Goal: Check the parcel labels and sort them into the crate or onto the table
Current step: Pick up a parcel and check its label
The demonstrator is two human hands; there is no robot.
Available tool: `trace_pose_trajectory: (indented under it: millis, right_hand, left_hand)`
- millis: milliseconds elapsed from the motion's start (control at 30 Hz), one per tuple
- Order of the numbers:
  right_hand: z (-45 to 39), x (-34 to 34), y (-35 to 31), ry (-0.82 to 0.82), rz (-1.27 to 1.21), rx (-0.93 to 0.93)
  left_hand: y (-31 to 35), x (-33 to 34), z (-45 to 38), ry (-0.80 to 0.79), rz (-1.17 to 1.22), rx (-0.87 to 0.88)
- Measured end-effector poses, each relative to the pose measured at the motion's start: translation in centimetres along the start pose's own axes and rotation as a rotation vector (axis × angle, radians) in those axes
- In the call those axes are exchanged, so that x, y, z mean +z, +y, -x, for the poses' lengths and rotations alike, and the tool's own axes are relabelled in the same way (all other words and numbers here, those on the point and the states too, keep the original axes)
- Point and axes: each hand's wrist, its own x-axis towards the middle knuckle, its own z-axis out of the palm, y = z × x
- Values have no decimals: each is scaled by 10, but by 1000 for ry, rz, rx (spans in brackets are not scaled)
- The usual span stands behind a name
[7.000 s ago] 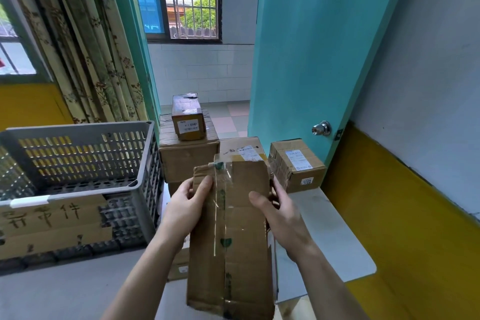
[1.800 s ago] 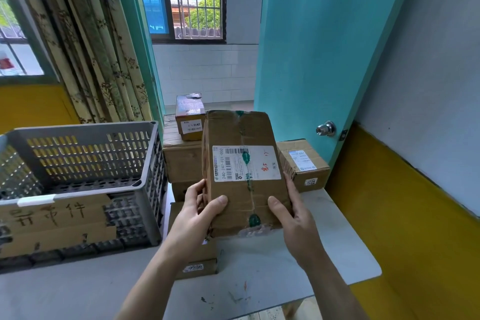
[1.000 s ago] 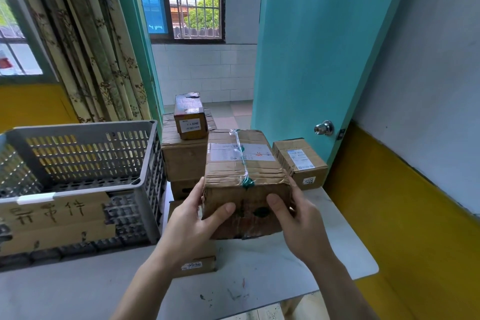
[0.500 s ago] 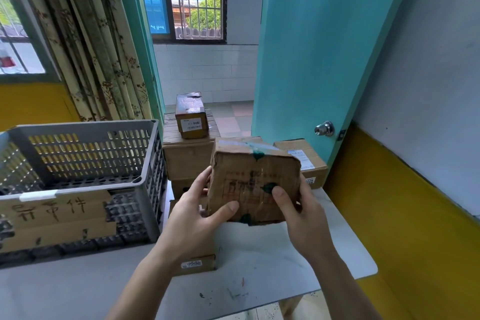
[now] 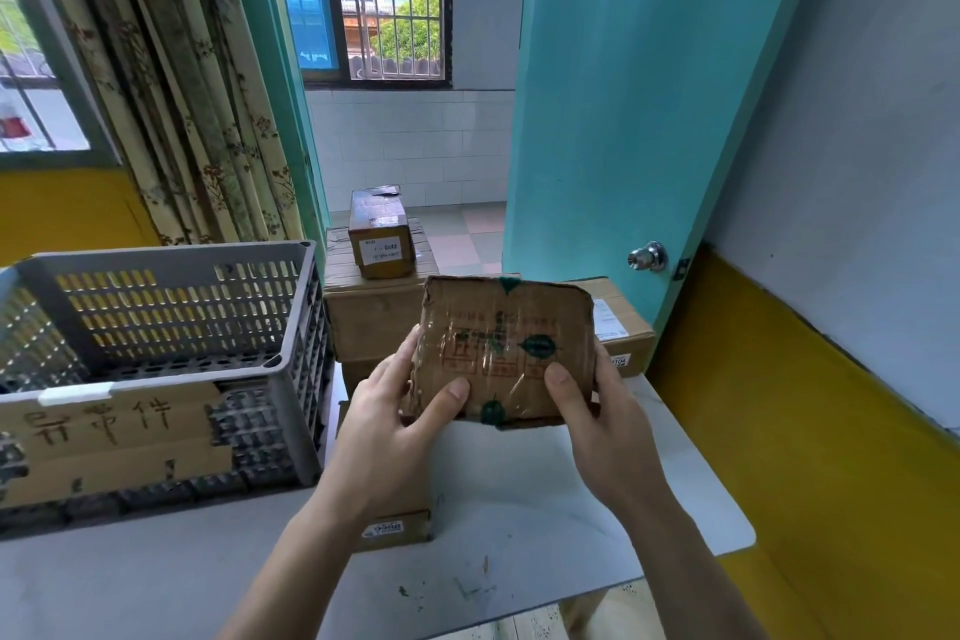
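Parcel point(image 5: 506, 346), a worn brown cardboard box wrapped in clear tape with green marks, is held up above the table point(image 5: 545, 499), its end face turned toward the camera. Faded printing shows on that face; no shipping label is visible on it. The left hand point(image 5: 387, 424) grips the box's left edge, thumb pressed on the front face and fingers wrapped behind. The right hand point(image 5: 605, 418) clamps the right edge the same way, thumb on the front near a green spot.

Under the left hand a flat box point(image 5: 397, 528) lies on the white tabletop, only its near edge with a small sticker showing. Behind the held parcel, a box with a white label point(image 5: 615, 333) sits at the table's far right corner. To the left stands a grey slotted crate point(image 5: 171, 327), a strip of cardboard with handwritten characters point(image 5: 104, 431) fixed to its front. Beyond the crate, a large carton point(image 5: 374, 317) carries a small labelled box point(image 5: 382, 234) on top. A teal door point(image 5: 634, 94) stands open on the right.
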Motion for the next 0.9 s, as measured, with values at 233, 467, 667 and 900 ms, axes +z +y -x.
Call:
trace_pose_trajectory:
  millis: [233,467,667,900]
  right_hand:
    - [1,-2,1,-2,66,9]
    - [-2,-3,-11,17,26,12]
    - [1,-3,-2,-11,212,-27]
    - [-2,6,5,115,188,-18]
  left_hand:
    - [6,2,0,20,-4,-6]
    - [4,-4,-4,-36,-176,79]
    - [-4,-6,-9,97,27,67]
    - [-10,-10,-8,8,82,78]
